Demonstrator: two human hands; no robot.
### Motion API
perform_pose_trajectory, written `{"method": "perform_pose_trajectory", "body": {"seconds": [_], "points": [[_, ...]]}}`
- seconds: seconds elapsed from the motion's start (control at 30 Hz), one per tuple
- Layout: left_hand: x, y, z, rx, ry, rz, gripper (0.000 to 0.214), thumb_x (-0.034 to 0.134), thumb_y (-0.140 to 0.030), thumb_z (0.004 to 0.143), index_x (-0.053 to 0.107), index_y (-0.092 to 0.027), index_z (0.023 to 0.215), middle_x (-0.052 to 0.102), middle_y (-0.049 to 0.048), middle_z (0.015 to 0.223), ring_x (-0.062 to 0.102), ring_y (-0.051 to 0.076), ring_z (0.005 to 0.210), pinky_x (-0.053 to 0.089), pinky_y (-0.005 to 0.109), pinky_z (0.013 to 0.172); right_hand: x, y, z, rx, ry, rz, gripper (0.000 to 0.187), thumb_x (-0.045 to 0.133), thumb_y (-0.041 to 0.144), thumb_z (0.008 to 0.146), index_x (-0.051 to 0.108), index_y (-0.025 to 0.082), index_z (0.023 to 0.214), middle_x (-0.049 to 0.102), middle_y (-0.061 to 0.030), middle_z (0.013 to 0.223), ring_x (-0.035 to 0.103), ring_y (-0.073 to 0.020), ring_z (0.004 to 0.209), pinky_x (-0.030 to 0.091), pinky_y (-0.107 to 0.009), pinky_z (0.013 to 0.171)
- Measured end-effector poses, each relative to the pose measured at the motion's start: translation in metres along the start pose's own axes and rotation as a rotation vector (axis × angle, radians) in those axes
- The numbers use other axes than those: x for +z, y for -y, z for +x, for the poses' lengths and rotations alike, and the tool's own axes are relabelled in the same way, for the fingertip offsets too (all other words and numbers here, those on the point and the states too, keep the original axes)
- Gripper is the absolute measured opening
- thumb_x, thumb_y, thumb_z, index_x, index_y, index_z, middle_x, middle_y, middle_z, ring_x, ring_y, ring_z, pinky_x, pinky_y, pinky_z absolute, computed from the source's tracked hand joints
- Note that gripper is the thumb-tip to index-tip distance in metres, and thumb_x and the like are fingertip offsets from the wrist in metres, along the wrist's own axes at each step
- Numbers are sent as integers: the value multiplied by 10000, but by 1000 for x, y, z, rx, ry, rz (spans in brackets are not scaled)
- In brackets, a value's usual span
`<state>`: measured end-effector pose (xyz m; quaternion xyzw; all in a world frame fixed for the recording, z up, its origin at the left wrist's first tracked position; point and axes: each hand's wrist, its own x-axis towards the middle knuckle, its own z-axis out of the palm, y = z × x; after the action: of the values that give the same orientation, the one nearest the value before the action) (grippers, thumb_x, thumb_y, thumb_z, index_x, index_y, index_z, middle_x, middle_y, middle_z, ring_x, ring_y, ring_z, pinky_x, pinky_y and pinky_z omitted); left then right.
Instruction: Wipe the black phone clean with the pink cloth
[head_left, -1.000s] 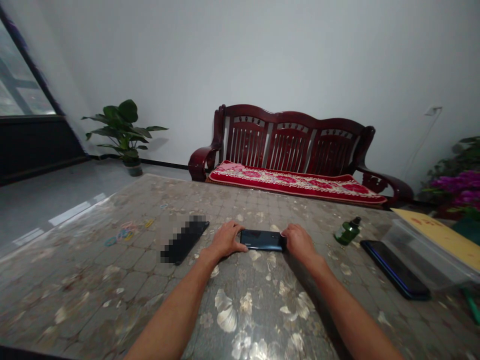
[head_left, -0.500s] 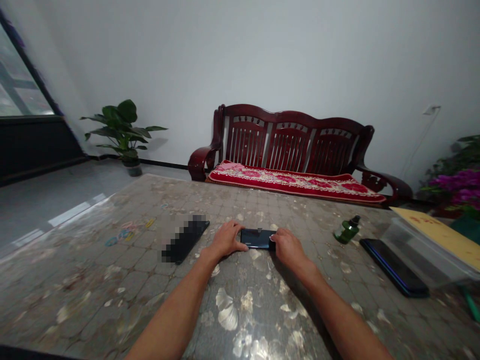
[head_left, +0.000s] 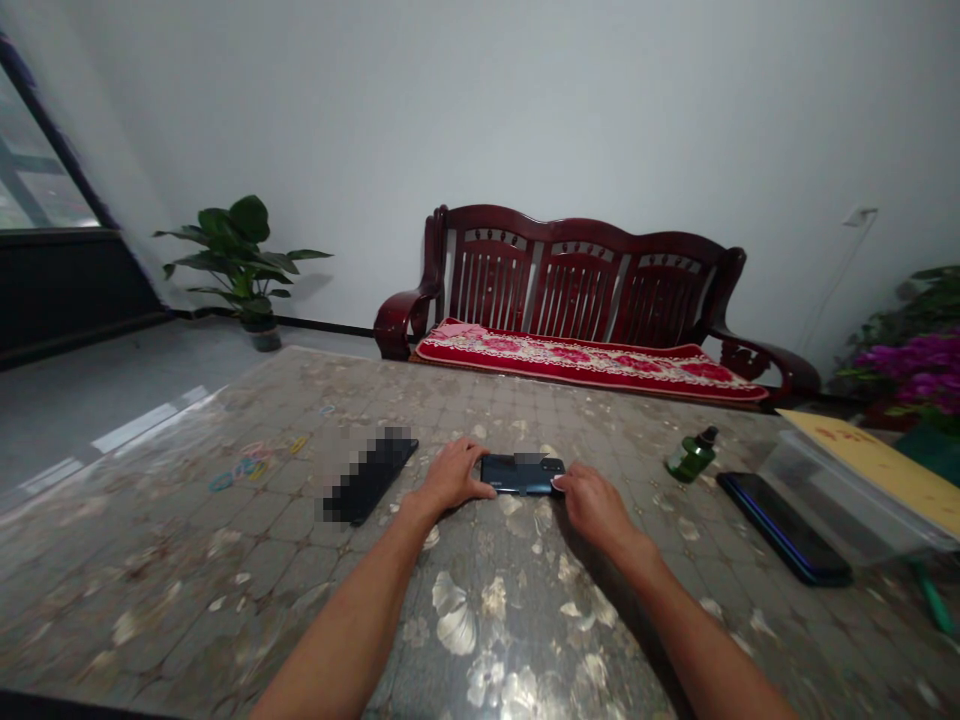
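A dark blue smartphone (head_left: 521, 476) lies back side up on the patterned table, its camera block showing at the right end. My left hand (head_left: 454, 474) holds the phone's left end between thumb and fingers. At the lower right corner, the fingers of my right hand (head_left: 594, 500) are pinched together against the phone's edge. Whether a small thing is also inside that pinch is hidden. Left of my left hand rests a black phone-like slab (head_left: 382, 476), partly blurred by pixels.
Several coloured rubber bands (head_left: 251, 462) lie at the left. To the right stand a green bottle (head_left: 690, 456), another phone (head_left: 784, 528) and a clear plastic box (head_left: 817, 505) with a yellow sheet (head_left: 874, 470) on top. A wooden bench (head_left: 577, 290) is beyond the table (head_left: 300, 600).
My right hand has slid a little to the right, towards the phone's corner, uncovering the camera block. My left hand keeps its grip. The view has shifted slightly.
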<state>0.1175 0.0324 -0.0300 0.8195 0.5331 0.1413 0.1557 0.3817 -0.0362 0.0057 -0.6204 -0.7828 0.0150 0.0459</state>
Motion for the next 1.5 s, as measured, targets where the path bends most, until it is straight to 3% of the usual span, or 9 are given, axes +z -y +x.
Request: {"method": "perform_pose_trajectory", "body": {"seconds": [0.2, 0.5, 0.63, 0.83, 1.1, 1.33, 1.5], "points": [[-1, -2, -1, -3, 3, 6, 652, 843, -488, 681, 638, -242, 1249, 605, 90, 1288, 559, 301, 1202, 438, 381, 1035, -3, 6, 0, 49, 11, -36, 369, 432, 90, 942, 765, 186, 1069, 696, -112, 1048, 618, -230, 1024, 406, -263, 834], [0, -3, -1, -3, -8, 7, 666, 857, -483, 666, 643, -230, 1244, 598, 92, 1295, 555, 306, 1207, 436, 369, 1033, 4, 58, 18, -181, 6, -32, 323, 437, 146, 973, 753, 192, 1018, 679, -99, 1051, 591, -219, 998, 402, -279, 828], [-1, -3, -1, -2, -2, 9, 651, 848, -490, 676, 642, -250, 1245, 610, 88, 1276, 567, 304, 1182, 446, 381, 1017, 2, 52, 21, -232, 3, -16, 307, 465, 162, 968, 759, 220, 1035, 686, -85, 1026, 588, -219, 1002, 398, -283, 847], [-3, -5, -1, 2, -7, -12, 672, 866, -467, 659, 649, -212, 1242, 604, 108, 1294, 566, 323, 1195, 440, 389, 1029, -4, 32, 17, -156, 6, -17, 338, 458, 133, 955, 772, 227, 1038, 698, -88, 1013, 601, -221, 988, 401, -284, 828], [0, -3, -2, 7, -26, 6, 610, 843, -449, 688, 653, -220, 1220, 614, 93, 1272, 574, 303, 1173, 446, 378, 1023, 13, 67, 33, -350, -27, 35, 293, 486, 203, 985, 776, 235, 1003, 695, -76, 989, 589, -206, 971, 402, -287, 829], [1, 0, -1, 38, -9, 12, 652, 850, -477, 669, 635, -251, 1241, 603, 76, 1289, 560, 300, 1192, 445, 383, 1023, 11, 56, 35, -320, -42, 50, 288, 505, 193, 971, 780, 244, 1042, 712, -75, 987, 607, -212, 963, 411, -296, 847], [0, 1, -1, 46, -3, 16, 625, 844, -461, 681, 634, -262, 1235, 604, 64, 1288, 566, 283, 1183, 449, 371, 1017, 13, 63, 45, -360, -43, 70, 313, 482, 178, 975, 780, 253, 1035, 712, -69, 1006, 604, -204, 961, 412, -287, 851]]}}
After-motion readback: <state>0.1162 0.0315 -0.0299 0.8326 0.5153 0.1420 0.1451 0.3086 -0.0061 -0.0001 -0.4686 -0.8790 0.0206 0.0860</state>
